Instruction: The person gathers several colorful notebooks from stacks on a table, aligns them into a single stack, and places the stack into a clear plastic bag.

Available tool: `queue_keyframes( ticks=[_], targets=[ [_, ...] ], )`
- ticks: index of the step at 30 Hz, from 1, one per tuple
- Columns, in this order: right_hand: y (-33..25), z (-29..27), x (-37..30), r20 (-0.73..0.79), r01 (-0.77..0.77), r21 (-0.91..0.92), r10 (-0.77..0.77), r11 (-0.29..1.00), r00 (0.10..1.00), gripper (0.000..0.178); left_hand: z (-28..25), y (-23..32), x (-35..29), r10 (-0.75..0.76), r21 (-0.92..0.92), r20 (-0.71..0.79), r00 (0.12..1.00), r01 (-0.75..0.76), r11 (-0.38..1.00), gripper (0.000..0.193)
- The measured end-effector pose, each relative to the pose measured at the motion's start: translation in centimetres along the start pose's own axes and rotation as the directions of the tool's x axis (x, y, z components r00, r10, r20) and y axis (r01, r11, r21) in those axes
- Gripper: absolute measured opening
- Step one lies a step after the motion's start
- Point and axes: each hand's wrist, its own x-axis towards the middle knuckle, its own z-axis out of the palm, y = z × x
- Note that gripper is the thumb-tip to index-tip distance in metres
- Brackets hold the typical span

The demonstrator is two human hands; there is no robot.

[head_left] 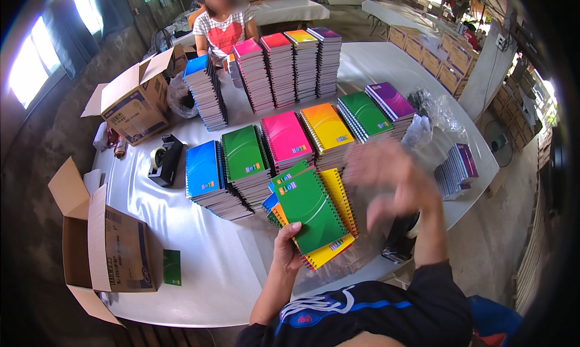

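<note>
My left hand (pixel 286 248) grips a fanned bunch of small spiral notebooks at its lower left corner, thumb on top. A green notebook (pixel 309 211) lies uppermost, with a yellow notebook (pixel 342 196) and edges of blue and orange ones showing beneath. To the right, my right hand (pixel 396 181) is raised and blurred by motion, thumb apart from the fingers and nothing visible in it. Just beyond the bunch stand stacks of notebooks: blue (pixel 203 168), green (pixel 243 153), pink (pixel 286 136), yellow (pixel 326 128), another green (pixel 365 112) and purple (pixel 390 100).
Taller notebook stacks (pixel 281 69) rise behind. At left are two open cardboard boxes (pixel 130 250), a black tape dispenser (pixel 166 162) and a flat green cover (pixel 172 267). Clear plastic (pixel 444 114) and a purple-topped stack (pixel 457 171) lie right. A person (pixel 223 29) sits across the table (pixel 211 274).
</note>
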Motion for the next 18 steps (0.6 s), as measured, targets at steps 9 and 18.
queue_keyframes(
  ticks=[9, 18],
  targets=[
    [19.4, 4.0, -10.2, -0.470, -0.589, -0.070, 0.494, 0.805, 0.731, 0.060, 0.5, -0.8, -2.3, -0.067, 0.031, -0.015, 0.998, 0.068, 0.997, 0.049],
    [0.6, 4.2, -1.2, -0.441, 0.274, 0.691, 0.090, 0.669, 0.893, 0.023, -1.3, -1.4, -4.7, -0.086, -0.225, 0.216, 0.973, 0.135, 0.965, 0.091]
  ],
)
